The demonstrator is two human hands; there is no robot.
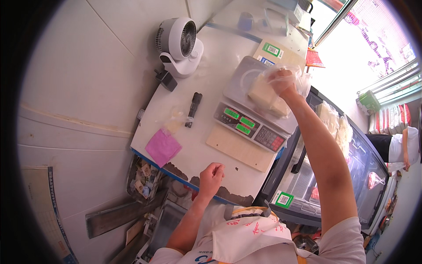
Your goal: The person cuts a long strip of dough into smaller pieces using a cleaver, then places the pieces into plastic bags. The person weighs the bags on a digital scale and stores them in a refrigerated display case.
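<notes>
My right hand [283,81] grips the top of a clear plastic bag [291,73] over the weighing plate. Pale cream blocks, perhaps tofu [262,94], rest inside the bag on the plate. They sit on a digital counter scale [237,79] whose green displays are lit. My left hand [212,178] is loosely curled above the front edge of the white table [197,138], with nothing seen in it. The scale stands partly on a thin wooden board [237,148].
A white fan [183,43] and a black adapter [166,80] stand at the back left. Nearby lie a black flashlight [194,109] and a pink cloth [163,147]. On the right, a glass display case [356,171] carries bagged pale goods [343,132]. Another person [400,145] stands beyond it.
</notes>
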